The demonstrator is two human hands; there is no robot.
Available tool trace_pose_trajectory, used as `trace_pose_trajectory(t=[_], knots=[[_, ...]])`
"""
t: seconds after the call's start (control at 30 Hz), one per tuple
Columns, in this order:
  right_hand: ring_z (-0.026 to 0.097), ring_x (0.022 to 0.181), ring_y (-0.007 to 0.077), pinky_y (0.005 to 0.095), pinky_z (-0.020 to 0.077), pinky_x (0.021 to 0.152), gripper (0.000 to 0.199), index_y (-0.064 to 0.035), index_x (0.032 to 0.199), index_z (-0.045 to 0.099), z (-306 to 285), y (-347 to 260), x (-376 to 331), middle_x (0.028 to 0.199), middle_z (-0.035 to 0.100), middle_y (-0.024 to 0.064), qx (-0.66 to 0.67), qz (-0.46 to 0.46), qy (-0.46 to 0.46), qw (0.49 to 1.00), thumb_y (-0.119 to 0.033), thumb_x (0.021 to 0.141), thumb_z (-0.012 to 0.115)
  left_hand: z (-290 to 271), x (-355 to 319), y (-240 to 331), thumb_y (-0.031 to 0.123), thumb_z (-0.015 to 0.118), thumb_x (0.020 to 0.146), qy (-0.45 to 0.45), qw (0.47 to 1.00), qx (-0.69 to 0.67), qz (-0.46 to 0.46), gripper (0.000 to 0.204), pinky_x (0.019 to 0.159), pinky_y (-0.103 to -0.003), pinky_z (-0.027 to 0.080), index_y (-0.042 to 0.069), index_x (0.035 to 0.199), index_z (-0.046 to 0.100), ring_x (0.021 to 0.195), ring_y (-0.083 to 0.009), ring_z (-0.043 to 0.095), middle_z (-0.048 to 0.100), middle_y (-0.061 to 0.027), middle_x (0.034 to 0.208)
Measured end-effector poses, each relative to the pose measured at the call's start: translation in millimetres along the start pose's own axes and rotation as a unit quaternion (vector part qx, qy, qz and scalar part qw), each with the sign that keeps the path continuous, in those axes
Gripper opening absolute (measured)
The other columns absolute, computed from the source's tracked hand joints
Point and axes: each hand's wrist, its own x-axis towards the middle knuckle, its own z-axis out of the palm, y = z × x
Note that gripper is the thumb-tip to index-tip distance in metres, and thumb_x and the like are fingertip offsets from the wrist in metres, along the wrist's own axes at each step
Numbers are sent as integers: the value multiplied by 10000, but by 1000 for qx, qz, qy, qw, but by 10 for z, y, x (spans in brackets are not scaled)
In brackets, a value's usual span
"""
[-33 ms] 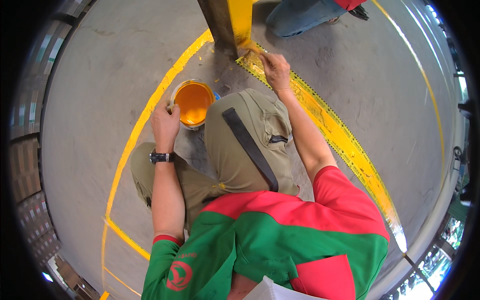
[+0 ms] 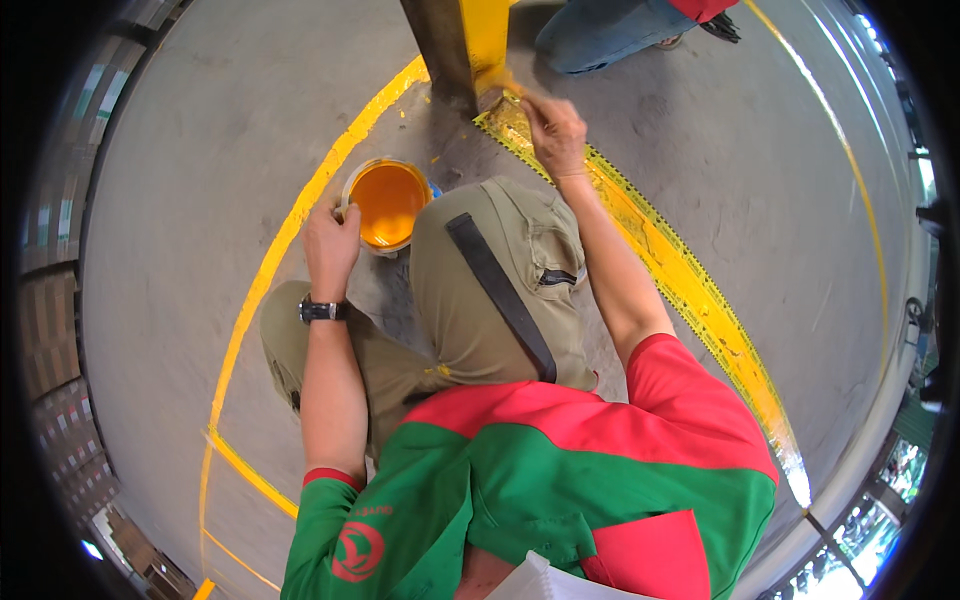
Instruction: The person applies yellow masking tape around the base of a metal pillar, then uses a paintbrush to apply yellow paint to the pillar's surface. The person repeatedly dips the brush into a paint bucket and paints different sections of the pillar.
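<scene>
My left hand (image 2: 331, 240) is closed on the rim of a round paint can (image 2: 402, 162) standing on the floor. Orange-yellow paint (image 2: 388, 208) fills much of it. My right hand (image 2: 557, 135) pinches a paintbrush (image 2: 511, 84), yellow with paint and a little blurred. The brush reaches to the foot of a post (image 2: 485, 40) with one yellow side and one dark side. From there a wet yellow stripe (image 2: 645, 240) curves toward the lower right, edged by black-marked yellow tape (image 2: 690, 270). Near the post, grey shows through the stripe's paint.
Another yellow line (image 2: 300, 205) runs left of the can, with small paint drips near the post. A co-worker's knee in blue jeans (image 2: 600, 35) rests beyond the post. My own bent knee (image 2: 490, 270) is between the can and the stripe. Stacked cartons (image 2: 50, 330) line the left.
My right hand and the brush have shifted slightly up and to the right at the post's foot. My left hand stays on the can's rim.
</scene>
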Motion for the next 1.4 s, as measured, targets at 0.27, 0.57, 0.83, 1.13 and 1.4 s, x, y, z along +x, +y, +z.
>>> trace_pose_trajectory(t=[0.27,0.57,0.83,1.13,1.4], knots=[[701,758,155,284,558,708,168,-31,1050,769,-726,-939,666,897,747,93,215,-5,-160,963,-95,897,792,82,237,60,213,700,930,-145,959,-234,-69,283,682,-282,518,-67,977,693,695,-133,650,706,-75,787],[677,878,324,421,541,793,137,-73,1012,751,-256,-1244,885,912,733,108,148,-196,-384,890,-142,896,725,-151,436,555,215,685,970,-152,952,-264,-28,260,712,-247,492,-40,1009,712,725,-100,622,698,-36,807],[674,911,288,422,544,820,142,-155,945,789,222,-1270,947,817,714,80,-79,-291,-451,840,-194,835,709,-265,590,1096,217,651,991,-130,942,-307,42,264,719,-242,483,-32,976,739,747,-86,616,704,-30,815],[646,899,273,398,542,822,144,-127,974,789,-375,-1056,1232,865,740,50,-37,-230,-348,908,-184,859,725,-140,724,1558,230,669,973,-97,917,-377,88,306,648,-253,500,-54,881,738,679,-90,624,714,-52,752],[632,834,240,356,528,746,161,-79,1049,779,-1188,-945,1021,908,744,68,65,-64,-186,978,-151,906,765,-237,807,1855,203,661,984,-120,904,-402,83,272,689,-247,529,-57,936,729,686,-100,648,707,-51,774]])
